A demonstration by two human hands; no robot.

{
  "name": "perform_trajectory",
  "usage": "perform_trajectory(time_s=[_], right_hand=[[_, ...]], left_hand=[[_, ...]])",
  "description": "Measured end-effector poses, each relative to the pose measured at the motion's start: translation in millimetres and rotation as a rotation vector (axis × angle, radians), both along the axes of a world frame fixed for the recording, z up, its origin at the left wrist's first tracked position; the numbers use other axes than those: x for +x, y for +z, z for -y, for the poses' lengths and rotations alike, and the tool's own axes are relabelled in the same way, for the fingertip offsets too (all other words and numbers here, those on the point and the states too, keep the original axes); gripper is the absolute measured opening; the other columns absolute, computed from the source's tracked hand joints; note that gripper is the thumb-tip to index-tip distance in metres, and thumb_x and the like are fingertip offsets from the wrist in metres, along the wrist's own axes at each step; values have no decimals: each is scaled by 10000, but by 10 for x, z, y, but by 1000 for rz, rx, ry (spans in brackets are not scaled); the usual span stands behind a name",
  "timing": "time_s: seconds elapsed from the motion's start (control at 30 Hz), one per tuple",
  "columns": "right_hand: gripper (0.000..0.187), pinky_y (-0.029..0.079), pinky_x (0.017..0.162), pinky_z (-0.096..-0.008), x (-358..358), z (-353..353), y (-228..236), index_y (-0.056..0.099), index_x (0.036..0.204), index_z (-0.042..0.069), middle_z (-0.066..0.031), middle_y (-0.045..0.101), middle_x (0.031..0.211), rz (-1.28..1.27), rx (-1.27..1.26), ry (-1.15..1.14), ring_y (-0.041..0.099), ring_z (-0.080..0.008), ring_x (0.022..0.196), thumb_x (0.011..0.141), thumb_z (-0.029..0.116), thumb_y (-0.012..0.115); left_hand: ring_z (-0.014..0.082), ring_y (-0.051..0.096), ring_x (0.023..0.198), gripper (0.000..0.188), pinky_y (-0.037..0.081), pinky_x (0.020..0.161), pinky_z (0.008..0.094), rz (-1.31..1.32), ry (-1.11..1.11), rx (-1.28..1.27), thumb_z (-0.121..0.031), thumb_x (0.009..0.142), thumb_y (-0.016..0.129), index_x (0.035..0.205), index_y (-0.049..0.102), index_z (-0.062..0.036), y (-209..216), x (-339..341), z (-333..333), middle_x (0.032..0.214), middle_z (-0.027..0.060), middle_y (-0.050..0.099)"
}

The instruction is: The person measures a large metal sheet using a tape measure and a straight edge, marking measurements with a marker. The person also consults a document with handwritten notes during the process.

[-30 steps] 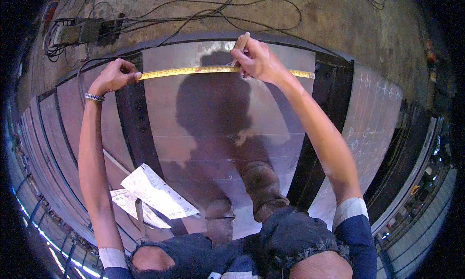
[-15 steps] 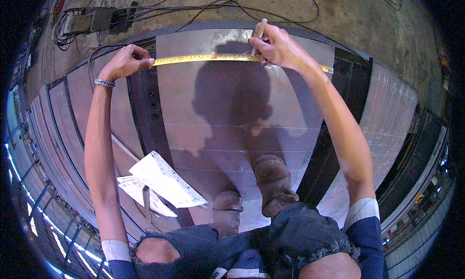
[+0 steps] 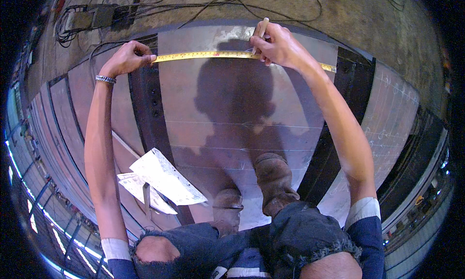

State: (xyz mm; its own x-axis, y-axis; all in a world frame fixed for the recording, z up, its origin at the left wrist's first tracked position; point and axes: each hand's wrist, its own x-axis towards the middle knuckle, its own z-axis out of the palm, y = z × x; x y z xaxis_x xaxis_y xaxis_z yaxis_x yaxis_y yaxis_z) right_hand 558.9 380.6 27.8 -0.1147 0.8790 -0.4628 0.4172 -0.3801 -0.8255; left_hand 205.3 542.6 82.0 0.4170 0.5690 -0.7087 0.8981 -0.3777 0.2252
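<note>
A yellow tape measure is stretched across the far part of a steel plate. Its left end is pinched between the thumb and fingers of my left hand, at the plate's left edge. My right hand grips a pale, flat marking stick, held upright, with the fingers closed against the tape. Past my right wrist, the tape runs on to the plate's right edge. Thin chalk lines cross the plate nearer to me, and my shadow falls over its middle.
Dark steel beams lie along both sides of the plate. White paper sheets rest at the lower left, with a narrow metal strip on them. Black cables coil on the floor beyond. A chalk-marked plate lies to the right.
Both hands keep their hold and stay nearly in place. The whole view has shifted very slightly; the tape lies across the plate as before.
</note>
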Motion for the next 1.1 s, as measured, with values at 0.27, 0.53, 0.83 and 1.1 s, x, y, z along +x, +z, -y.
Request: perform_trajectory(time_s=[0.27,0.53,0.83,1.1], right_hand=[[320,531,536,-356,-28,45,-43,608,752,-18,-110,652,587,-46,101,-88,676,-207,544,943,238,600],[324,524,523,-353,-41,40,3,590,732,-13,-108,641,571,-58,122,-71,667,-204,528,948,228,593],[245,514,487,-316,-115,-24,77,555,924,-11,-88,629,648,131,19,-23,637,-160,544,954,231,578],[187,520,528,-363,-227,5,-156,544,889,7,-106,633,635,565,861,-154,654,-193,565,939,175,608]], left_hand=[[175,617,715,378,474,679,346,-28,26,-32,-416,846,704,801,728,-42,28,58,20,728,66,677],[108,479,601,377,394,557,319,112,3,5,-375,850,706,791,682,-3,-73,-70,20,636,13,565],[186,614,705,384,476,675,357,47,16,-10,-422,836,711,824,730,-38,-47,-40,8,729,82,671],[175,613,682,377,471,656,344,120,-15,65,-419,838,714,813,730,-43,-132,-82,-2,705,79,670]])
